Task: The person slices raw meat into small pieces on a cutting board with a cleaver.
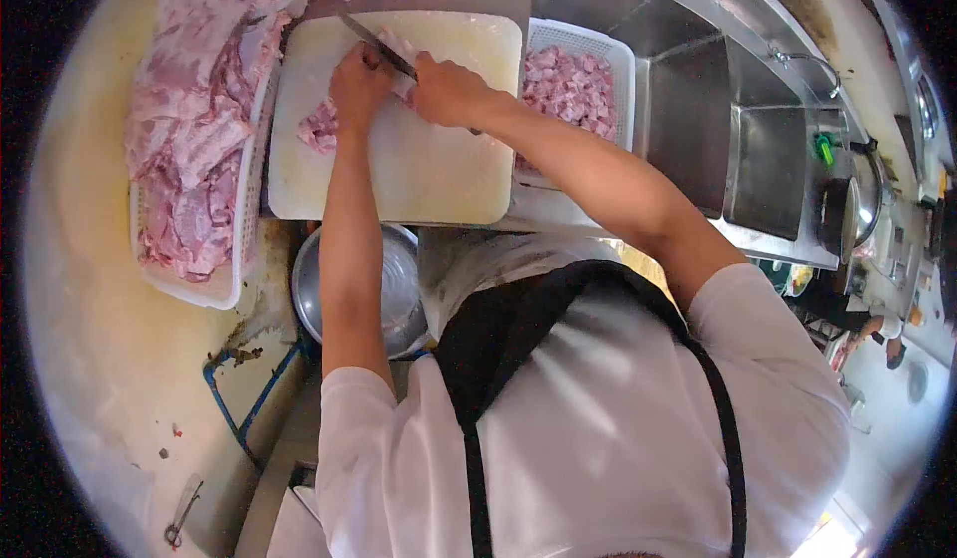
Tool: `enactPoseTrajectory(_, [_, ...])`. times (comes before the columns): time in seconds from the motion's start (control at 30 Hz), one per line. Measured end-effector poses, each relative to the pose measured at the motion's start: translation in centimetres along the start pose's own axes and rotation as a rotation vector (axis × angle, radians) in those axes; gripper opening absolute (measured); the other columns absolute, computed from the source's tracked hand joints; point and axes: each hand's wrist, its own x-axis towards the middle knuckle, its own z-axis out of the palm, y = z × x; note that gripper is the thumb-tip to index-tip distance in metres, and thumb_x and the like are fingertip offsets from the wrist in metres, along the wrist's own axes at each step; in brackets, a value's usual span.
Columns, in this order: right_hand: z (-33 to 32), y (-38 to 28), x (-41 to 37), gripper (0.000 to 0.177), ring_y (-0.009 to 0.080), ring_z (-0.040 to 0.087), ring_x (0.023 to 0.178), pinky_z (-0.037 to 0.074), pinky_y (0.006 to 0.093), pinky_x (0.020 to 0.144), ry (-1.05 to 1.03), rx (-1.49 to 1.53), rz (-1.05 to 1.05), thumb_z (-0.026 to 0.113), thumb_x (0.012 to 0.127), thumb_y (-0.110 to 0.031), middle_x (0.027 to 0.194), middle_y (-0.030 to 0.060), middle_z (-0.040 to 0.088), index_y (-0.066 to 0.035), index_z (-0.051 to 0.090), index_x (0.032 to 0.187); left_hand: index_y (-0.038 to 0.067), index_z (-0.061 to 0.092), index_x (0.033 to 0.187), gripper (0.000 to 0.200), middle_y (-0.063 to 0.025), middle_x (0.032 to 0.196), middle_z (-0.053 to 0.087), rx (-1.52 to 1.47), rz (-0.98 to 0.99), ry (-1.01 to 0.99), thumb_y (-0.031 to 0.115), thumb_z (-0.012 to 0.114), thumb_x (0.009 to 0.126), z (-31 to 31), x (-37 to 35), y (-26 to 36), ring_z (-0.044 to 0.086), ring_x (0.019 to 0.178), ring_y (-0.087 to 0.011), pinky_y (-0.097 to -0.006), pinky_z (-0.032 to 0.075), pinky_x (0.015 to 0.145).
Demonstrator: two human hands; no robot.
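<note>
A pale cutting board (pixel 439 184) lies in front of me with raw meat on it. My right hand (pixel 447 89) is wrapped round the handle of a knife (pixel 384 47), whose blade points up and to the left across the board. Close beside the blade, my left hand (pixel 361 81) has its fingers bent over the board; what they hold, if anything, is hidden. A strip of meat (pixel 403 87) shows between my hands. Cut pieces of meat (pixel 319 127) lie just left of my left wrist.
A white basket (pixel 242 229) heaped with large meat pieces stands left of the board. Right of it is a basket (pixel 625 79) of diced meat, then steel sinks (pixel 688 99). A metal bowl (pixel 399 289) sits below the board. Another person (pixel 882 329) is far right.
</note>
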Motion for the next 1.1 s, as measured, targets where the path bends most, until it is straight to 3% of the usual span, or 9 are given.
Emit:
enactPoseTrajectory(0.27, [-0.7, 11.0, -19.7, 0.041, 0.0493, 0.061, 0.098, 0.047, 0.0558, 0.083, -0.182, 0.1, 0.075, 0.051, 0.092, -0.019, 0.102, 0.0324, 0.063, 0.003, 0.041, 0.125, 0.003, 0.06, 0.074, 0.012, -0.0089, 0.069, 0.061, -0.176, -0.003, 0.213, 0.012, 0.067, 0.07, -3.6, -2.0, 0.1, 0.055, 0.062, -0.0201, -0.0346, 0.045, 0.061])
enactPoseTrajectory(0.43, [-4.5, 14.5, -23.6, 0.039, 0.0479, 0.06, 0.099, 0.047, 0.0518, 0.085, -0.238, 0.372, 0.12, 0.056, 0.093, -0.025, 0.104, 0.0303, 0.062, 0.002, 0.048, 0.12, 0.001, 0.064, 0.088, 0.021, -0.01, 0.074, 0.067, -0.068, 0.077, 0.413, 0.017, 0.069, 0.074, -9.5, -1.4, 0.0, 0.064, 0.068, -0.0235, -0.0376, 0.05, 0.065])
enactPoseTrajectory(0.5, [-2.8, 16.0, -22.9, 0.039, 0.0366, 0.06, 0.082, 0.046, 0.0447, 0.076, 0.004, 0.334, -0.019, 0.06, 0.093, -0.028, 0.095, 0.0234, 0.061, 0.001, 0.051, 0.117, 0.002, 0.066, 0.099, 0.03, -0.0158, 0.088, 0.071, -0.099, -0.189, 0.18, 0.024, 0.069, 0.078, -8.1, -1.9, 0.4, 0.069, 0.082, -0.03, -0.0398, 0.053, 0.072])
enactPoseTrajectory(0.63, [0.3, 14.6, -18.4, 0.033, 0.0469, 0.062, 0.092, 0.048, 0.0529, 0.079, 0.125, 0.336, 0.011, 0.059, 0.093, -0.027, 0.096, 0.0273, 0.065, -0.002, 0.05, 0.114, 0.002, 0.068, 0.101, 0.053, -0.0193, 0.104, 0.067, 0.33, -0.167, -0.17, 0.05, 0.068, 0.079, 2.8, -2.7, 3.5, 0.066, 0.088, -0.0366, -0.0448, 0.05, 0.078])
enactPoseTrajectory(0.73, [2.4, 15.3, -16.1, 0.032, 0.0488, 0.063, 0.086, 0.048, 0.0541, 0.074, 0.247, 0.444, -0.096, 0.06, 0.093, -0.026, 0.091, 0.027, 0.065, -0.002, 0.05, 0.111, 0.004, 0.068, 0.102, 0.05, -0.0195, 0.097, 0.07, 0.38, -0.205, -0.102, 0.048, 0.069, 0.077, 4.5, -3.8, 8.9, 0.066, 0.092, -0.0381, -0.0484, 0.05, 0.08])
enactPoseTrajectory(0.83, [1.7, 15.4, -15.8, 0.033, 0.0486, 0.063, 0.085, 0.048, 0.0535, 0.074, 0.206, 0.544, 0.024, 0.061, 0.092, -0.025, 0.089, 0.0267, 0.065, 0.0, 0.05, 0.111, 0.001, 0.065, 0.099, 0.043, -0.015, 0.088, 0.068, 0.229, -0.133, -0.184, 0.038, 0.067, 0.077, 3.9, -4.2, 9.5, 0.065, 0.077, -0.0303, -0.0423, 0.05, 0.068])
enactPoseTrajectory(0.9, [-3.1, 13.8, -16.7, 0.034, 0.0479, 0.062, 0.088, 0.048, 0.0526, 0.077, -0.083, 0.761, 0.272, 0.062, 0.091, -0.024, 0.092, 0.0277, 0.064, 0.001, 0.051, 0.111, -0.003, 0.064, 0.094, 0.035, -0.0073, 0.079, 0.062, -0.644, -0.356, -0.13, 0.028, 0.063, 0.077, 2.7, -5.0, 9.5, 0.058, 0.068, -0.0173, -0.0327, 0.045, 0.057])
enactPoseTrajectory(1.03, [-0.5, 15.7, -16.0, 0.034, 0.0463, 0.062, 0.091, 0.048, 0.0512, 0.079, 0.133, 0.64, -0.008, 0.061, 0.09, -0.022, 0.095, 0.0284, 0.062, 0.002, 0.05, 0.113, -0.005, 0.064, 0.093, 0.032, -0.0021, 0.074, 0.056, -0.61, -0.48, -0.259, 0.021, 0.061, 0.075, -2.2, -7.5, 8.9, 0.052, 0.067, -0.0095, -0.0259, 0.041, 0.053])
enactPoseTrajectory(1.1, [0.1, 15.2, -15.4, 0.034, 0.0469, 0.06, 0.093, 0.047, 0.0512, 0.079, 0.223, 0.528, -0.078, 0.061, 0.09, -0.02, 0.097, 0.0293, 0.061, 0.003, 0.05, 0.111, -0.005, 0.067, 0.097, 0.036, -0.0075, 0.076, 0.063, -0.177, -0.488, -0.499, 0.024, 0.063, 0.077, -2.7, -8.6, 5.1, 0.059, 0.069, -0.0149, -0.0304, 0.047, 0.058])
